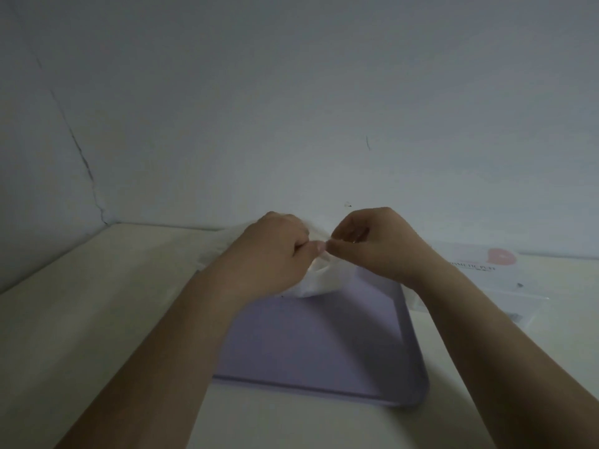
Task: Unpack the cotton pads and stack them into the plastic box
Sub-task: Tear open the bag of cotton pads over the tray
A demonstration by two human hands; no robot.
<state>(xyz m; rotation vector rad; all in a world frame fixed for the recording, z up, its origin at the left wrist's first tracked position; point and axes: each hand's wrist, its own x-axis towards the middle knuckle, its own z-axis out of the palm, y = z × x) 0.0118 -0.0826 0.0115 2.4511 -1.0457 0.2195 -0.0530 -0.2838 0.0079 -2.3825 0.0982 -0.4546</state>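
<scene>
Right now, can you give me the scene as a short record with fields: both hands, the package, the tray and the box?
left hand: pinches the top of the white package
right hand: pinches the same top, close to the left hand
white package: held over the far end of the purple tray; whether it is open cannot be seen
purple tray: lies flat on the table
plastic box: clear, with a printed label, on the table to the right of the tray; contents too blurred to tell

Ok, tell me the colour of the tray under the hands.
The tray is plain pale lilac, seen best in the head view.
</scene>
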